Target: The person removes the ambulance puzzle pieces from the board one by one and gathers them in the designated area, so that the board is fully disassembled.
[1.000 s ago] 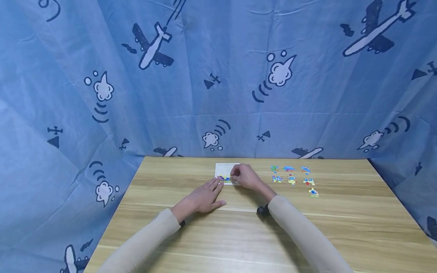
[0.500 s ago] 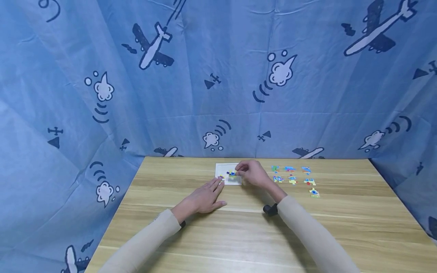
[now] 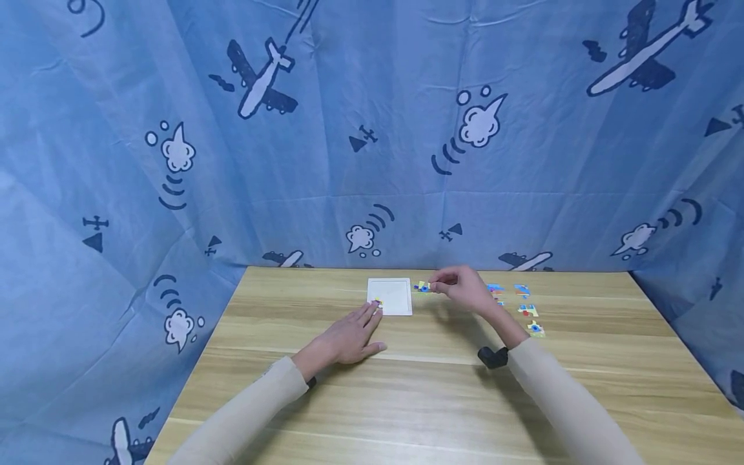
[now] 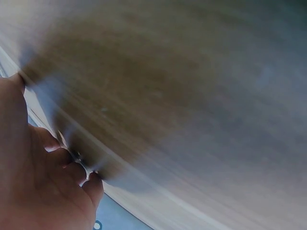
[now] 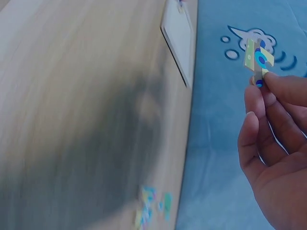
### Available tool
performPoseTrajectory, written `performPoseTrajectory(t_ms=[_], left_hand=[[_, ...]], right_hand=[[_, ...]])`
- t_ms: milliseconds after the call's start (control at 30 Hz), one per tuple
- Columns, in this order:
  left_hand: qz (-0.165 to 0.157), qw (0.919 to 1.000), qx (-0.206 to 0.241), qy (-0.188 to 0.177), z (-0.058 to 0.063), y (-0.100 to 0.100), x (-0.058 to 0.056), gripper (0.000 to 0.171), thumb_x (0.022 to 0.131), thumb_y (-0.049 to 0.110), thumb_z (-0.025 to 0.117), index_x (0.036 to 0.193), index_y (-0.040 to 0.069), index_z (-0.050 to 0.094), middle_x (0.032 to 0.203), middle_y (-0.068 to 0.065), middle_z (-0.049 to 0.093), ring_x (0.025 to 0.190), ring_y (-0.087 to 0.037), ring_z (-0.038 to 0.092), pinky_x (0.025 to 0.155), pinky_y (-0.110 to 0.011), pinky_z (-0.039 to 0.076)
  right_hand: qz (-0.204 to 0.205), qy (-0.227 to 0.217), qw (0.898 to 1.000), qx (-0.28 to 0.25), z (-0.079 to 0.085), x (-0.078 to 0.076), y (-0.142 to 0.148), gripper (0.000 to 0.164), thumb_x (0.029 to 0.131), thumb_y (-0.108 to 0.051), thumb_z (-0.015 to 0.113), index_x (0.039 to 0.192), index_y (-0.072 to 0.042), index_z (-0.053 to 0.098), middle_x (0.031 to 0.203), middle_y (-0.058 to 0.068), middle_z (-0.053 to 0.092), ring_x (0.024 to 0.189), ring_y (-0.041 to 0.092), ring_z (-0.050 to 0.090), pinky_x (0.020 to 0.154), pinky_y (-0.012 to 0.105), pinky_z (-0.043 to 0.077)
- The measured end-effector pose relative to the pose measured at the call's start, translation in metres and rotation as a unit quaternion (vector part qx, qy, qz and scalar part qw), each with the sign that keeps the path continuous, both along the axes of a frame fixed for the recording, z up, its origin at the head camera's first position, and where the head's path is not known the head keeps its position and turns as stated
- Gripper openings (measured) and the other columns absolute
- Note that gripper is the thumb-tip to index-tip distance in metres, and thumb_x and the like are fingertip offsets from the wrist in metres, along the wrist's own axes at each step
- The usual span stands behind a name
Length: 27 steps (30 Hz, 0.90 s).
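Observation:
Between thumb and fingers, my right hand (image 3: 463, 289) pinches a yellow, green and blue jigsaw puzzle piece (image 3: 423, 287), raised off the table just right of the white puzzle tray (image 3: 398, 298). The right wrist view shows this puzzle piece (image 5: 259, 56) upright at the fingertips. My left hand (image 3: 351, 334) lies flat with fingers extended, its fingertips on the tray's lower left corner. They touch a small puzzle piece (image 3: 378, 303) there and partly cover it. In the left wrist view the left hand (image 4: 45, 177) appears palm-side, and its fingertips meet the surface.
Several loose puzzle pieces lie to the right, among them a yellow one with a blue spot (image 3: 535, 329) and a blue-orange one (image 3: 522, 290). My right hand hides some of them. A blue airplane-print curtain (image 3: 395, 161) stands behind the wooden table (image 3: 407, 407).
My right hand has lifted the puzzle piece out of the tray and carried it rightward, past the tray's right edge. The left hand stays in place.

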<state>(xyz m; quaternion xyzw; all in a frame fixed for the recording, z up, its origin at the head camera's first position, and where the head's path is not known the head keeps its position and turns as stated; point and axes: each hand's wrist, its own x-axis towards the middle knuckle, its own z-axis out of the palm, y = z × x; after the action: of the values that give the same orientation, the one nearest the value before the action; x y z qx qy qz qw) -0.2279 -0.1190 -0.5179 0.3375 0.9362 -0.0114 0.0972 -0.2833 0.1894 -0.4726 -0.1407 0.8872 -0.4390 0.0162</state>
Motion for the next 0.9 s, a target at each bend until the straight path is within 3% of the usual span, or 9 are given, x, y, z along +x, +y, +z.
performPoseTrajectory(t_ms=[367, 633, 900], left_hand=[[-0.001, 1.0, -0.004, -0.001, 0.0, 0.0, 0.001, 0.082, 0.11, 0.06, 0.035, 0.168, 0.005, 0.018, 0.178, -0.017, 0.012, 0.166, -0.032, 0.016, 0.135, -0.042, 0.025], [-0.001, 1.0, -0.002, -0.001, -0.001, 0.0, 0.001, 0.082, 0.11, 0.059, 0.035, 0.168, 0.004, 0.018, 0.178, -0.018, 0.012, 0.166, -0.033, 0.016, 0.135, -0.043, 0.025], [-0.001, 1.0, 0.007, -0.005, 0.001, 0.001, 0.002, 0.081, 0.111, 0.058, 0.037, 0.168, 0.003, 0.019, 0.177, -0.018, 0.013, 0.166, -0.033, 0.015, 0.135, -0.043, 0.025]], right_hand=[[0.008, 0.012, 0.999, 0.04, 0.012, 0.019, 0.053, 0.008, 0.098, -0.012, 0.072, 0.099, -0.011, 0.08, 0.099, 0.008, 0.079, 0.091, 0.027, 0.076, 0.075, 0.029, 0.057], [0.012, 0.01, 0.998, 0.068, 0.01, 0.032, 0.089, 0.009, 0.099, -0.013, 0.072, 0.101, -0.009, 0.08, 0.096, 0.007, 0.08, 0.088, 0.019, 0.075, 0.073, 0.024, 0.056], [0.018, 0.013, 0.995, 0.093, -0.004, 0.041, 0.118, 0.007, 0.097, -0.007, 0.072, 0.094, -0.008, 0.078, 0.094, 0.007, 0.079, 0.082, 0.005, 0.07, 0.071, 0.022, 0.056]])
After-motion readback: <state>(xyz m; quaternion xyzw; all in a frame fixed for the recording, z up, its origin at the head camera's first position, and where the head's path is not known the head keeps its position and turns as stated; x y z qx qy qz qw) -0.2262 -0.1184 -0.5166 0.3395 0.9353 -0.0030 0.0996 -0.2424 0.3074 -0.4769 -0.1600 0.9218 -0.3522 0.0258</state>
